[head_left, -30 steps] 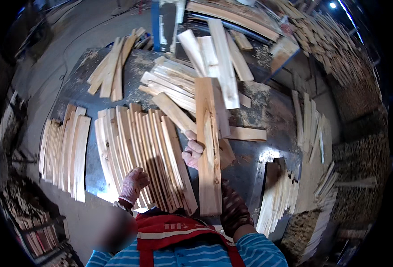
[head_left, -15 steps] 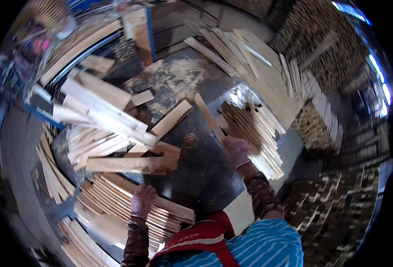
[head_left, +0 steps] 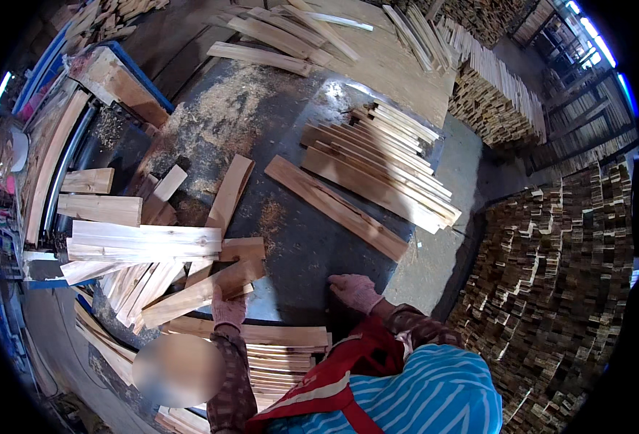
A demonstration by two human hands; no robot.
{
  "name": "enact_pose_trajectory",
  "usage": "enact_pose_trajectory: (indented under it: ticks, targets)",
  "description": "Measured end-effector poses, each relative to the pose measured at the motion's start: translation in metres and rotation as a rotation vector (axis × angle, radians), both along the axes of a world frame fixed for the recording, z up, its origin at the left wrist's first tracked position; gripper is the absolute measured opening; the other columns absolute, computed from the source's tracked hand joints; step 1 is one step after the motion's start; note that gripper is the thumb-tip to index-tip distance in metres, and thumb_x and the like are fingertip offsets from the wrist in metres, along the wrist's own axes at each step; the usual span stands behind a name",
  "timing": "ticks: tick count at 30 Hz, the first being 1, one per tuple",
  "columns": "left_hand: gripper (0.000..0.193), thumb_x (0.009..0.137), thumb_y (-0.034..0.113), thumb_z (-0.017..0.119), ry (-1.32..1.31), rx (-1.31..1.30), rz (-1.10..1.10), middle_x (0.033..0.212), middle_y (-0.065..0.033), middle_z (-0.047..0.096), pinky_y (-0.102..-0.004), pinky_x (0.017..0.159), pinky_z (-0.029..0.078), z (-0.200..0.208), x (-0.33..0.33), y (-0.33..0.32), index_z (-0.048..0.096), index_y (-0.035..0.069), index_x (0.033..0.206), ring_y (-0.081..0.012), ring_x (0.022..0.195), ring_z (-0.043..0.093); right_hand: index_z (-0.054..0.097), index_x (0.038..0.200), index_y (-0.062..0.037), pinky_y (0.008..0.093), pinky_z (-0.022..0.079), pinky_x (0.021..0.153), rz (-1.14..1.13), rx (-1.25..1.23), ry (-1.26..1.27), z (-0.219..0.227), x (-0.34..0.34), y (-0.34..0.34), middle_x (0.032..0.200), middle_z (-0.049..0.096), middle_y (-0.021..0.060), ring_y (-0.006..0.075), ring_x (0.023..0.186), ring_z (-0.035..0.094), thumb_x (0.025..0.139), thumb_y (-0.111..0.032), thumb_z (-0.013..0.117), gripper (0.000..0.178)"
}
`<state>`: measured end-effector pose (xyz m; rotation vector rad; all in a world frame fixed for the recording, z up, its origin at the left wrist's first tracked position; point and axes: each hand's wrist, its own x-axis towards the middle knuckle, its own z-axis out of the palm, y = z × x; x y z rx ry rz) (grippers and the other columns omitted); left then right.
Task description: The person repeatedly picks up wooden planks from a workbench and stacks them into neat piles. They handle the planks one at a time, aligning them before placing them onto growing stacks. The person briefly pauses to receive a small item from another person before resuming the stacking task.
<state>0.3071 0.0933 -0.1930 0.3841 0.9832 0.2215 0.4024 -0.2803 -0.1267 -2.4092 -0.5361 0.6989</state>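
Note:
My left hand (head_left: 228, 309), in a pale pinkish work glove, has its fingers on the lower edge of a brown plank (head_left: 189, 295) and appears to grip it. This plank slants across the front of a loose pile of pale boards (head_left: 146, 242). In a matching glove, my right hand (head_left: 355, 291) hovers over the dark tabletop (head_left: 290, 278) close to my body, loosely curled and holding nothing I can see. Beyond it a single plank (head_left: 337, 208) with a dark streak lies flat, alongside a row of stacked boards (head_left: 377, 177).
Below my left hand sits another board stack (head_left: 283, 336). Rollers (head_left: 66, 170) of a machine stand at the left, with sawdust (head_left: 211, 108) across the table. More planks (head_left: 283, 36) lie at the far side. A tall lumber stack (head_left: 551, 289) rises at the right.
My right hand has let go of the plank, which now lies flat by the right stack, and has drawn back toward me. My left hand has reached up to the brown plank. The view has turned.

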Motion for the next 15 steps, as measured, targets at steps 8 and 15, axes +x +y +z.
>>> enact_pose_trajectory:
  ticks: [8,15]
  targets:
    - [0.049,0.09,0.041,0.069,-0.069,0.221,0.031,0.126,-0.0074,0.064,-0.0443,0.092,0.056,0.106,-0.01,-0.013,0.06,0.013,0.129,-0.0265,0.111,0.063,0.064,0.118,-0.0132,0.0459,0.051,0.09,-0.158,-0.232,-0.056,0.019,0.054,-0.028,0.108,0.067,0.0152,0.036,0.105,0.063,0.091,-0.032,0.059,0.034]
    - [0.053,0.079,0.052,0.072,0.149,0.338,0.074,0.104,-0.0001,0.069,-0.0306,0.053,0.054,0.179,-0.081,0.042,0.061,0.019,0.119,-0.0187,0.08,0.066,0.051,0.129,-0.0079,0.0467,0.042,0.102,-0.21,-0.334,-0.501,0.016,0.092,-0.055,0.131,0.053,0.0171,0.0362,0.126,0.047,0.079,-0.032,0.076,0.06]
